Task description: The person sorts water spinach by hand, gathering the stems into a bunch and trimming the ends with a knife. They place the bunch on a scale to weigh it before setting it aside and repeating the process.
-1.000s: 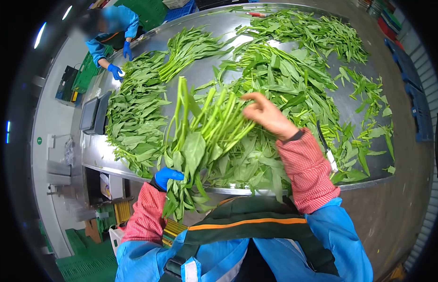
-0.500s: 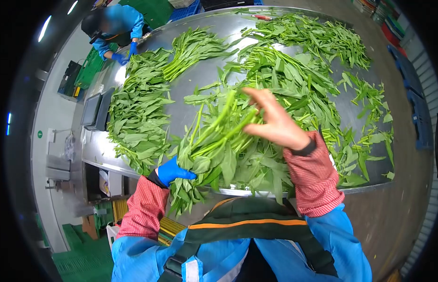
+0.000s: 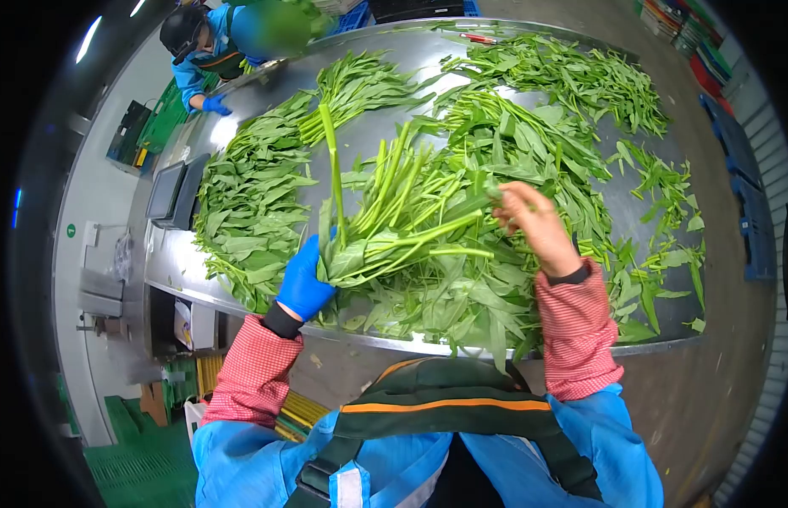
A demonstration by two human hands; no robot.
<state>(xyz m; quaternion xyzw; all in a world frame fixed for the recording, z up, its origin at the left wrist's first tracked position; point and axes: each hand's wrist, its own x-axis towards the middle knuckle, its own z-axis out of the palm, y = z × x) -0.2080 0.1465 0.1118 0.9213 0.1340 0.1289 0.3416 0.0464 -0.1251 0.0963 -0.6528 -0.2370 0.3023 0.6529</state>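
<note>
My left hand (image 3: 306, 278), in a blue glove, is wrapped round a bunch of leafy green stems (image 3: 360, 256) above the table's near edge. The stems fan out up and to the right, and one thick stem stands apart from the others. My bare right hand (image 3: 529, 222) is to the right of the bunch, its fingers pinched on a green leaf (image 3: 479, 201). A large pile of leafy stems (image 3: 529, 140) lies behind and beneath both hands. Long rows of bunches (image 3: 254, 199) cover the table's left part.
Loose stems and leaves (image 3: 661, 245) lie on the right of the metal table (image 3: 326, 182). A co-worker (image 3: 209, 51) in blue stands at the far left, holding greens. A dark device (image 3: 176, 193) sits at the left edge. Red pen-like object (image 3: 479, 38) lies at the back.
My left hand has moved up slightly, and the bunch's stems have spread. My right hand has moved right and down, its fingers closing on a leaf. The co-worker has raised some greens.
</note>
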